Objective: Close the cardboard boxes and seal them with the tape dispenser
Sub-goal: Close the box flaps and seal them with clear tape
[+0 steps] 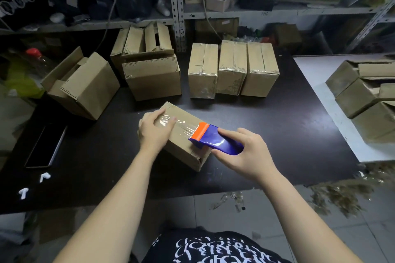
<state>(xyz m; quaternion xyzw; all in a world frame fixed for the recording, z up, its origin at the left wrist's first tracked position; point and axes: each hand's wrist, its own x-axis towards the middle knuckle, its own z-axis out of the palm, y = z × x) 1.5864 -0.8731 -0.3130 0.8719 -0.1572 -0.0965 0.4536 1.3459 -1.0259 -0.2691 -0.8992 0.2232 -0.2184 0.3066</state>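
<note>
A closed cardboard box (181, 145) lies at an angle on the black table (267, 134) in front of me. My left hand (155, 130) presses down on its far-left top, fingers over a strip of clear tape (181, 127). My right hand (243, 151) grips the blue and orange tape dispenser (213, 140), whose orange end rests on the box top at the end of the tape strip.
Three taped boxes (233, 70) stand in a row behind. Open boxes (147, 64) and one tipped open box (83, 85) sit at the back left. More boxes (367, 92) are stacked on a white table at right. A phone (47, 145) lies at left.
</note>
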